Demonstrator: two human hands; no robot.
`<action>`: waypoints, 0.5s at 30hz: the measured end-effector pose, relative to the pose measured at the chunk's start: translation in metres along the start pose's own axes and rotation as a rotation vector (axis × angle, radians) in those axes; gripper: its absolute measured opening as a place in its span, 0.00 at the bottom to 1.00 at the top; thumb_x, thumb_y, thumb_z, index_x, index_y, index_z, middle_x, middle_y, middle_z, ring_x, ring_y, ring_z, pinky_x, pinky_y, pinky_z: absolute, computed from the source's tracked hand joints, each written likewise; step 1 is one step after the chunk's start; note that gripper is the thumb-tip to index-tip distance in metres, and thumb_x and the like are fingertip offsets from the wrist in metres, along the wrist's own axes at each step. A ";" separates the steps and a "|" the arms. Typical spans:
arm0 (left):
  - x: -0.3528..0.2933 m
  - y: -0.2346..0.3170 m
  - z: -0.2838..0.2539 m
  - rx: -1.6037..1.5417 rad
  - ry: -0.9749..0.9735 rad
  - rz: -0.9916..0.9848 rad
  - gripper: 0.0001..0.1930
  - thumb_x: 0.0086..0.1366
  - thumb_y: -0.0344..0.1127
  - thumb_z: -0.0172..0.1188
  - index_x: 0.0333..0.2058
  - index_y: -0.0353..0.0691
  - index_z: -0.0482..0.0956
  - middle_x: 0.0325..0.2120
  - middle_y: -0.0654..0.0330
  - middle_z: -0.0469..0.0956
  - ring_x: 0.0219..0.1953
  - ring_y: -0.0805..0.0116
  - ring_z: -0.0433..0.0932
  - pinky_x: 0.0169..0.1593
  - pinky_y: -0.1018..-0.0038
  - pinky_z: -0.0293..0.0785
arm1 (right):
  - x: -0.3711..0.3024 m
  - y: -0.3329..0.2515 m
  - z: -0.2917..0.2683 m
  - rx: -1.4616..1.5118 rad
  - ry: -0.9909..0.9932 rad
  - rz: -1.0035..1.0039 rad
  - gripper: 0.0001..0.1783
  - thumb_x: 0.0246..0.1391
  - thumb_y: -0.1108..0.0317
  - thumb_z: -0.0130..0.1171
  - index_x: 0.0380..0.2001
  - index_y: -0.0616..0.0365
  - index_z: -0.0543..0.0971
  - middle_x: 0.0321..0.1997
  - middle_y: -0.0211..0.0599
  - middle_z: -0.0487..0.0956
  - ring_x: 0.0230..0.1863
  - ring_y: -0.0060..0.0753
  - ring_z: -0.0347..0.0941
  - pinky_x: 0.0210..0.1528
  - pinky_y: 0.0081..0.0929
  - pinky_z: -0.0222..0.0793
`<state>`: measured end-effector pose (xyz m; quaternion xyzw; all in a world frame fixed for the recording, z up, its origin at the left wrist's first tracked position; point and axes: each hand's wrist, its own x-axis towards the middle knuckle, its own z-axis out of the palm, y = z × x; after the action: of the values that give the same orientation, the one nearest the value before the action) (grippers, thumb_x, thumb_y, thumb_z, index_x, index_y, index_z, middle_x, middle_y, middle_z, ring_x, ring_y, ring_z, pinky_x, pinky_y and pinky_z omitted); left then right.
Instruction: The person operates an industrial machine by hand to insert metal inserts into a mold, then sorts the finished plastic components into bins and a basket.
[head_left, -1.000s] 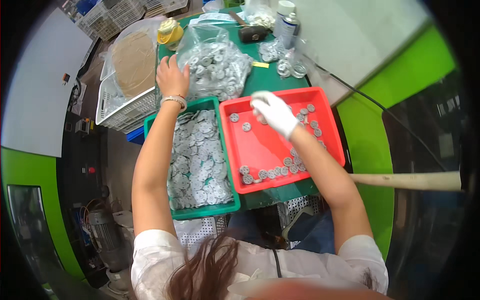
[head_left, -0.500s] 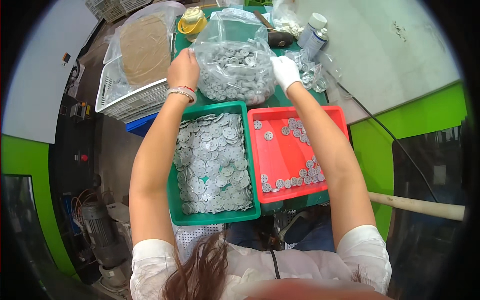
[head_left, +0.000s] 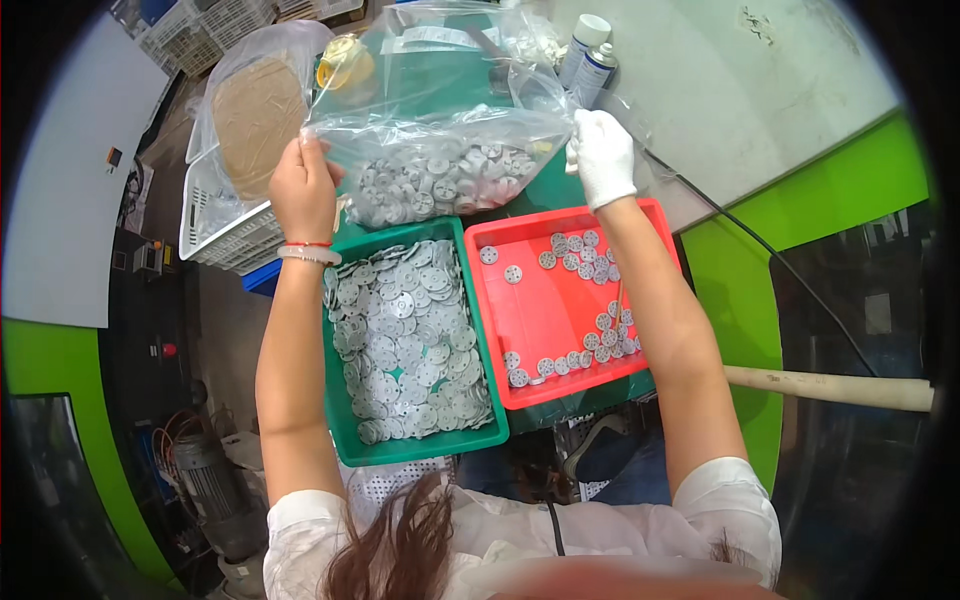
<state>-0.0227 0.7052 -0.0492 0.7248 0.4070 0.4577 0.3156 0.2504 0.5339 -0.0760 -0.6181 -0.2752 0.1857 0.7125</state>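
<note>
A clear plastic bag point(head_left: 400, 145) stretches wide between my two hands, with many small grey metal discs point(head_left: 440, 185) heaped in its bottom. My bare left hand point(head_left: 305, 190) pinches the bag's left edge. On the right side, my right hand point(head_left: 603, 155), in a white glove, grips the other edge. Just below stands a green tray point(head_left: 420, 455) full of larger flat grey discs point(head_left: 410, 340). Beside it a red tray point(head_left: 545, 320) holds scattered small round discs point(head_left: 580, 262), several of them along its near edge. My right forearm hides part of that tray.
A white crate point(head_left: 235, 240) with a brown wrapped package point(head_left: 262, 125) stands left of the bag. Two spray cans point(head_left: 590, 65) and a yellow tape roll point(head_left: 345, 65) sit at the back. A pale wooden-looking pole point(head_left: 830, 387) juts out at the right, under a black cable point(head_left: 770, 245).
My hands have moved apart, pulling the bag's mouth wide and flat. The bag's upper film now spreads over the table behind it. The view has shifted slightly.
</note>
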 end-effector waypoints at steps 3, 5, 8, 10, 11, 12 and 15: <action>0.006 0.021 0.010 0.036 0.005 0.070 0.20 0.69 0.43 0.42 0.28 0.35 0.75 0.12 0.61 0.73 0.17 0.73 0.72 0.25 0.75 0.66 | 0.002 -0.016 0.004 0.098 0.034 0.086 0.12 0.58 0.65 0.51 0.22 0.55 0.69 0.15 0.26 0.64 0.13 0.19 0.60 0.13 0.18 0.55; 0.016 0.020 0.012 -0.031 0.016 0.042 0.20 0.69 0.43 0.42 0.28 0.34 0.75 0.13 0.60 0.74 0.18 0.73 0.72 0.25 0.75 0.66 | 0.004 -0.027 0.007 0.065 0.006 0.018 0.12 0.58 0.65 0.52 0.21 0.55 0.69 0.15 0.25 0.64 0.13 0.18 0.60 0.13 0.18 0.55; 0.015 -0.005 0.001 -0.085 0.014 -0.044 0.18 0.69 0.41 0.43 0.30 0.33 0.75 0.17 0.59 0.75 0.22 0.74 0.74 0.28 0.75 0.68 | -0.018 -0.027 0.007 -0.024 -0.040 -0.089 0.13 0.58 0.65 0.52 0.20 0.55 0.69 0.14 0.24 0.64 0.13 0.16 0.60 0.13 0.17 0.56; 0.004 -0.026 0.002 -0.060 0.150 0.047 0.13 0.66 0.37 0.48 0.38 0.31 0.75 0.30 0.55 0.77 0.34 0.70 0.77 0.38 0.74 0.72 | -0.040 -0.016 0.001 -0.119 -0.112 -0.075 0.12 0.58 0.65 0.51 0.22 0.56 0.71 0.14 0.23 0.66 0.14 0.13 0.60 0.15 0.16 0.56; 0.000 -0.004 0.009 -0.070 0.137 0.043 0.13 0.66 0.37 0.48 0.38 0.31 0.75 0.30 0.55 0.77 0.34 0.70 0.77 0.38 0.74 0.72 | -0.044 -0.011 -0.009 -0.317 -0.172 -0.084 0.10 0.58 0.65 0.51 0.25 0.58 0.73 0.15 0.25 0.68 0.16 0.16 0.63 0.18 0.17 0.60; -0.003 0.021 0.016 0.064 0.291 0.481 0.12 0.65 0.35 0.49 0.40 0.32 0.75 0.33 0.53 0.77 0.37 0.65 0.77 0.41 0.73 0.72 | -0.039 -0.011 -0.018 -0.518 -0.198 -0.359 0.10 0.58 0.66 0.50 0.26 0.59 0.73 0.18 0.28 0.70 0.17 0.18 0.65 0.21 0.19 0.62; -0.011 0.081 0.040 0.104 0.010 0.846 0.12 0.62 0.32 0.51 0.42 0.34 0.75 0.36 0.50 0.77 0.39 0.56 0.76 0.44 0.69 0.72 | -0.041 -0.052 0.000 -0.573 -0.203 -0.734 0.08 0.57 0.69 0.49 0.27 0.60 0.73 0.23 0.35 0.73 0.21 0.24 0.70 0.27 0.24 0.67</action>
<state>0.0356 0.6538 -0.0020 0.8407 0.0980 0.5290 0.0610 0.2143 0.4999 -0.0312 -0.6305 -0.5838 -0.1020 0.5013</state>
